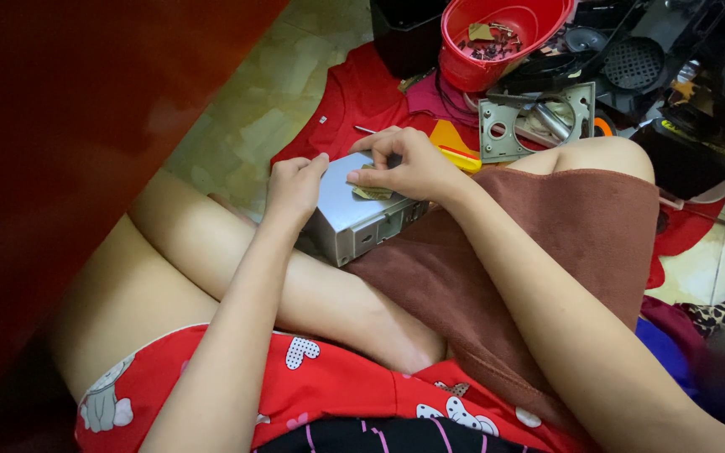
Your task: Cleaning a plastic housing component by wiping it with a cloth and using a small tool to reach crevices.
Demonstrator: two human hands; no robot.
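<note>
Two hands are on the grey metal box (354, 214), which sits on my lap at the edge of the brown towel (539, 252). My left hand (294, 189) clamps its near-left corner; my right hand (404, 164) pinches a small tan scrap (371, 193) on its top. Beyond, a red bucket (497, 38) stands on the floor.

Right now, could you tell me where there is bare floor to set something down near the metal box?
The tiled floor left of the red cloth is bare, and so is a small tile patch at the right. Beyond the metal box, held by left hand and right hand, it is crowded around the red bucket and metal plate.
</note>
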